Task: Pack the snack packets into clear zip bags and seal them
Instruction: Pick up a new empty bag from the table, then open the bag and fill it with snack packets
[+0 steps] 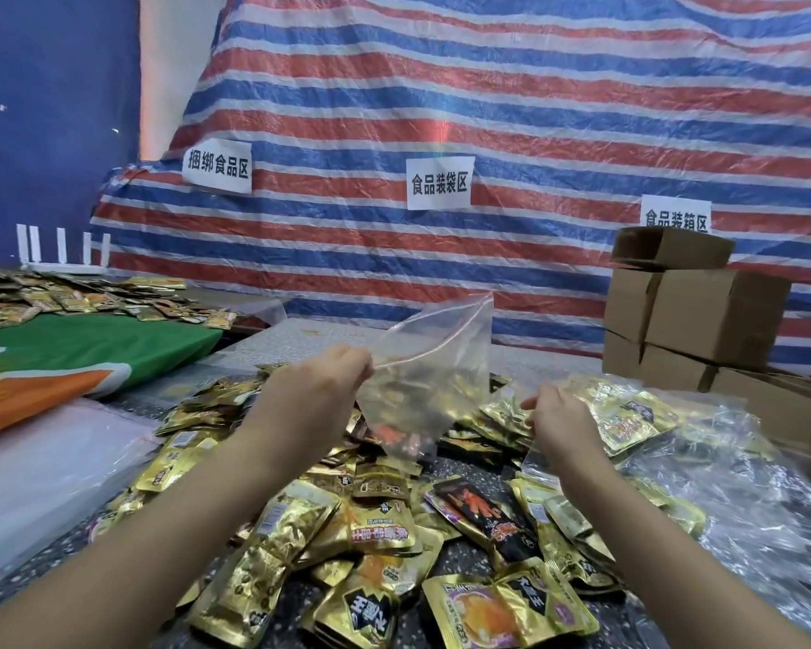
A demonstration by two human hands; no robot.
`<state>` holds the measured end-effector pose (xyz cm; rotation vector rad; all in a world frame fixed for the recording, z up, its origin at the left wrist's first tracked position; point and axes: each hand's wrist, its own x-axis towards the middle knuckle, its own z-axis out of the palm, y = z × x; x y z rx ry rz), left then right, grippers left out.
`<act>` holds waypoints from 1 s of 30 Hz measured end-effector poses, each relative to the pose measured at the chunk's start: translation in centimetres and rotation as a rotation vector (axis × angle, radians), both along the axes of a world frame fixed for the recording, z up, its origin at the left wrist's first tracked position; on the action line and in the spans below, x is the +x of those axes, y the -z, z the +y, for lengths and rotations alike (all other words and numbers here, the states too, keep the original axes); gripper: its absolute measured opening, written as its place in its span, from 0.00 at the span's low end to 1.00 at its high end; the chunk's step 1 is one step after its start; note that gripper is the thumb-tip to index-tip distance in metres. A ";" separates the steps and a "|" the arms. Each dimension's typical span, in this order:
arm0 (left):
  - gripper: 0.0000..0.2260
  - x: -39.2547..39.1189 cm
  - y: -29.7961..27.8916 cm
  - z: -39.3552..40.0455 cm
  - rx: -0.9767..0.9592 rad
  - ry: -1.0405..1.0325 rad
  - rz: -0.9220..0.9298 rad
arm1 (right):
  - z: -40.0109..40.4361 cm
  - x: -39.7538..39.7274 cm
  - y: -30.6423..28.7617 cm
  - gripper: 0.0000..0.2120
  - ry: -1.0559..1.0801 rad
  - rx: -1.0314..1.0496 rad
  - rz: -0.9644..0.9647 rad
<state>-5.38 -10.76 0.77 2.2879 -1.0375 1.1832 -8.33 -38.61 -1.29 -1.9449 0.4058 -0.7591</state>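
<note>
My left hand (328, 381) pinches the rim of a clear zip bag (436, 363) and holds it up over the pile, mouth open toward the upper right. A few packets show at or behind its bottom. Gold foil snack packets (375, 526) lie heaped on the speckled table in front of me. My right hand (558, 423) is low over the packets at the right of the bag, fingers curled downward. Its back hides what the fingers touch. A clear plastic edge (534, 461) shows beneath its wrist.
Filled clear bags (703, 456) lie at the right. Cardboard boxes (694, 316) are stacked at the back right. A green and orange cloth (90, 348) and more packets (66, 297) are at the left. A striped tarp with paper signs (438, 182) hangs behind.
</note>
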 end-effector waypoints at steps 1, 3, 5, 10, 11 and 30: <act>0.02 0.2 -0.1 0.3 0.041 -0.004 -0.013 | -0.4 0.4 0.3 0.21 -0.001 -0.014 0.037; 0.03 0.8 0.0 0.7 0.104 -0.020 -0.028 | -1.1 1.1 0.8 0.18 0.007 -0.049 0.102; 0.03 1.4 0.5 0.9 0.121 -0.050 -0.039 | -1.9 1.8 1.2 0.16 0.004 -0.067 0.165; 0.03 2.3 2.5 0.4 0.077 -0.001 -0.048 | -2.7 3.7 1.9 0.13 -0.077 -0.216 0.332; 0.05 2.4 3.0 0.2 0.058 0.017 -0.038 | -2.6 4.1 1.9 0.13 -0.088 -0.262 0.344; 0.13 4.0 6.3 1.2 0.019 0.124 0.008 | -1.0 15.2 -1.7 0.19 -0.214 -0.627 0.241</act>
